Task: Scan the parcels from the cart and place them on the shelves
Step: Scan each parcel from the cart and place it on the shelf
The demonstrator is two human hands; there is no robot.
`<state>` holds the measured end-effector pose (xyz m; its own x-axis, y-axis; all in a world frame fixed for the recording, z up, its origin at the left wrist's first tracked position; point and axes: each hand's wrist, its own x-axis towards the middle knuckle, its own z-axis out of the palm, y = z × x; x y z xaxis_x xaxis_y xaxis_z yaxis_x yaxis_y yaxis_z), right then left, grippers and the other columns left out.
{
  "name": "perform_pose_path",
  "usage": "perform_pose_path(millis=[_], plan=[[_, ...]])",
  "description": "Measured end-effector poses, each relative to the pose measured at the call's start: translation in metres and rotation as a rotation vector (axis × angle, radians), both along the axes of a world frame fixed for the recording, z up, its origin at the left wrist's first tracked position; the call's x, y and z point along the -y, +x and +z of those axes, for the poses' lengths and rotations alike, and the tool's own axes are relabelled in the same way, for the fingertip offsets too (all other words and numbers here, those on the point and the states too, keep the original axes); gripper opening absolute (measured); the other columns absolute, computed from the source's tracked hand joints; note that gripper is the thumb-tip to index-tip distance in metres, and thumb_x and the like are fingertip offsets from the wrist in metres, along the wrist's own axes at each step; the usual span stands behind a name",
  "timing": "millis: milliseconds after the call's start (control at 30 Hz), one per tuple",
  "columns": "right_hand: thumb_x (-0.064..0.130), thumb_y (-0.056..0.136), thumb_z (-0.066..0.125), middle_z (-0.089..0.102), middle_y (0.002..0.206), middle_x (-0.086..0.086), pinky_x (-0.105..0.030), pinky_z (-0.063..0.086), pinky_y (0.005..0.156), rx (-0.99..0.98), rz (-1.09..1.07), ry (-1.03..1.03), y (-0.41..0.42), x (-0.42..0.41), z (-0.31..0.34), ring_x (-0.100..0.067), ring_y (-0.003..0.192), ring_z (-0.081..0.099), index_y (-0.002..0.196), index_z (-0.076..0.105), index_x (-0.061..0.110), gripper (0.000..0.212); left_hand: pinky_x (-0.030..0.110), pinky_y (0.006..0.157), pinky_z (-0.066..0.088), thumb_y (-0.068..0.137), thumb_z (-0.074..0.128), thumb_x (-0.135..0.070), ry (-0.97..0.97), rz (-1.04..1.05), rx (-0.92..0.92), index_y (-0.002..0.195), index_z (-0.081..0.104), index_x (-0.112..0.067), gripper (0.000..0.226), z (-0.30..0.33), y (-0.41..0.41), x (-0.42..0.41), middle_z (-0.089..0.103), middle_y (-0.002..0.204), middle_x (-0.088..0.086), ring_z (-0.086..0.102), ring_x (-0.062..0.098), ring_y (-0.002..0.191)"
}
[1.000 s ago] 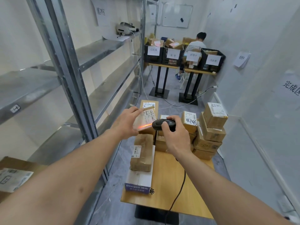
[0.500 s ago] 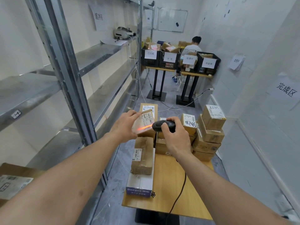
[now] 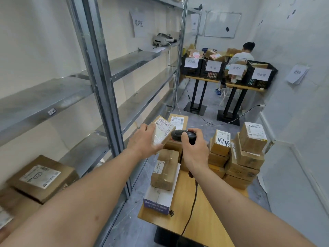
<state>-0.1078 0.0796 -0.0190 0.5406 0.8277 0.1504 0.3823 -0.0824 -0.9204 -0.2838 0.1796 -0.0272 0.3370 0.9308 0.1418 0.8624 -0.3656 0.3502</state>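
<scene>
Parcel point(image 3: 162, 132) gripped in left hand point(image 3: 143, 142), fingers curled round it, right hand point(image 3: 195, 151) wrapped on scanner point(image 3: 183, 135) beside label

Bright, even indoor light with soft shadows; wide-angle bending at edges, lower-left corner blurred, perhaps from motion.

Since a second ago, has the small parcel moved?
Yes. The small parcel in the left hand has tilted away from the scanner; the red scan line is gone from its label.
</scene>
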Motion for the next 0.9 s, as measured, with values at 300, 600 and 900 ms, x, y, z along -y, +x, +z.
perform_pose_path(millis=[300, 600, 900], plan=[[0.053, 0.104, 0.051, 0.059, 0.111, 0.012, -0.049, 0.057, 0.091, -0.051, 0.268, 0.008, 0.000, 0.016, 0.006, -0.017, 0.103, 0.063, 0.122, 0.046, 0.047, 0.020, 0.047, 0.099, 0.054, 0.091, 0.065, -0.065, 0.034, 0.332, -0.026, 0.163, 0.023, -0.020, 0.095, 0.019, -0.001, 0.073, 0.039, 0.151, 0.013, 0.051, 0.034, 0.131], [0.051, 0.106, 0.049, 0.056, 0.098, 0.018, -0.035, 0.049, 0.078, -0.035, 0.555, 0.018, -0.060, 0.065, 0.008, -0.010, 0.090, 0.059, 0.126, 0.045, 0.041, 0.022, 0.048, 0.100, 0.052, 0.090, 0.059, -0.073, 0.066, 0.713, -0.030, 0.163, 0.028, -0.017, 0.096, 0.029, -0.060, 0.179, 0.043, 0.144, 0.016, 0.052, 0.037, 0.129], [0.054, 0.102, 0.052, 0.064, 0.100, 0.012, -0.040, 0.051, 0.088, -0.021, 0.799, 0.035, -0.183, 0.146, 0.025, -0.021, 0.099, 0.064, 0.125, 0.051, 0.039, 0.027, 0.045, 0.094, 0.051, 0.088, 0.061, -0.073, 0.063, 0.978, 0.000, 0.158, 0.034, -0.016, 0.094, 0.032, -0.163, 0.311, 0.045, 0.139, 0.013, 0.055, 0.036, 0.124]])
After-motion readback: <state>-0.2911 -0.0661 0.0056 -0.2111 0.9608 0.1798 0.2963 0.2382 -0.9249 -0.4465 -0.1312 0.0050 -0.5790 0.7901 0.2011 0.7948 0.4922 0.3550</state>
